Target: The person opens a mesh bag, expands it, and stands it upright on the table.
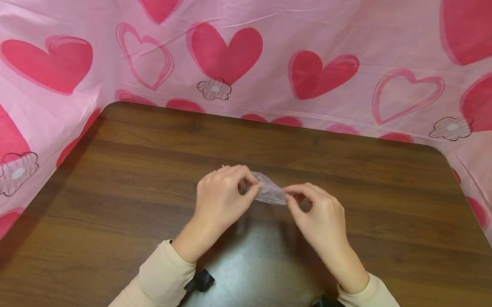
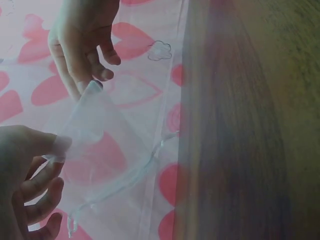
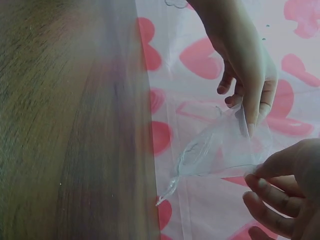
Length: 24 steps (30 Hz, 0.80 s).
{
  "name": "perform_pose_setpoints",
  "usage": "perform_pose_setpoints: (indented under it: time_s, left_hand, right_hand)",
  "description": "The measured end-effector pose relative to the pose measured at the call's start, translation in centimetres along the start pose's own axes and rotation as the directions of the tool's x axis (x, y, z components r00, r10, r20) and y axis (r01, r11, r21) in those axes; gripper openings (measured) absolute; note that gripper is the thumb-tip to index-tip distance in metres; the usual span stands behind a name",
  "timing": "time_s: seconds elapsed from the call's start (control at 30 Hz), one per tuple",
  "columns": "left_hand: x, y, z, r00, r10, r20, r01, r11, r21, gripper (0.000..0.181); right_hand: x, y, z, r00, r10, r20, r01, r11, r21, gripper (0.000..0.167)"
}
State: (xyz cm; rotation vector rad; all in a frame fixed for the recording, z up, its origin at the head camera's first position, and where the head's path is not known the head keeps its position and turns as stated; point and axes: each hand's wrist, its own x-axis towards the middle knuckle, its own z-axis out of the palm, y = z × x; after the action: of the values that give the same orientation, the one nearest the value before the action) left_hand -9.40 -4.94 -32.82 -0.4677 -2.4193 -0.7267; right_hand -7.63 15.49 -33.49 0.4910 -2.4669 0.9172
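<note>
A small sheer white drawstring pouch [image 1: 271, 192] is stretched between my two hands above the table. My left hand [image 1: 224, 189] pinches one side of it between thumb and fingertips. On the other side, my right hand [image 1: 319, 209] pinches an edge with thumb and forefinger. In the left wrist view, the cord [image 2: 120, 185] runs along the pouch's lower edge, with loose ends dangling. The right wrist view shows the pouch [image 3: 215, 150] gathered toward its corded end. It is see-through, and I can make out nothing inside.
The dark wooden table [image 1: 123, 251] spreads beneath both hands. A pink cloth with red hearts [image 1: 281, 19] hangs behind it and along both sides. Black wrist cameras [image 1: 201, 280] sit at the cuffs of the cream sleeves [image 1: 151, 285].
</note>
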Motion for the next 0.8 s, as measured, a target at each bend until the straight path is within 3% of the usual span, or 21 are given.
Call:
perform_pose_setpoints:
  time_s: [0.23,0.53,0.8]
  left_hand:
    - [-0.07,-0.02,0.0,1.0,0.008,0.011,-0.008,1.0,0.001,0.011]
    - [-0.22,0.24,0.06,0.99,0.006,0.144,-0.01,1.0,0.026,0.015]
    - [-0.17,0.13,0.1,0.995,-0.003,0.096,0.004,1.0,-0.006,0.003]
  right_hand:
    - [0.12,0.0,-0.1,0.999,-0.018,-0.048,0.019,0.999,0.03,0.016]
    - [0.16,0.05,-0.22,0.998,-0.018,-0.054,0.02,0.999,0.032,0.014]
    - [0.17,-0.09,-0.05,1.0,-0.002,0.0,0.002,1.0,0.026,0.012]
